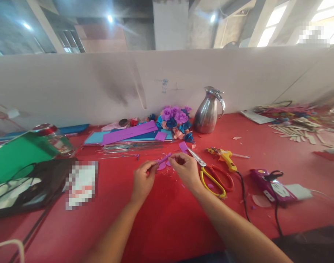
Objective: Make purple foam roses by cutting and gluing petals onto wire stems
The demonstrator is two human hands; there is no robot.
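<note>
Between my hands is a narrow purple paper piece [164,159] that looks rolled or folded. My left hand [144,178] pinches its lower left end. At the upper right end, the fingers of my right hand [185,168] are closed on it too. Purple paper petals [162,166] lie on the red table just beyond my fingers. Scissors [213,178] with one yellow and one red handle rest beside my right hand, blades partly apart. A small purple paper square [183,147] is by the blade tips.
Purple paper strips [128,133] and paper flowers [174,118] lie at the back, near a steel jug [208,111]. To the right are a yellow glue gun [227,159] and a purple power strip [273,186] with cords. A glass jar [55,140] stands left.
</note>
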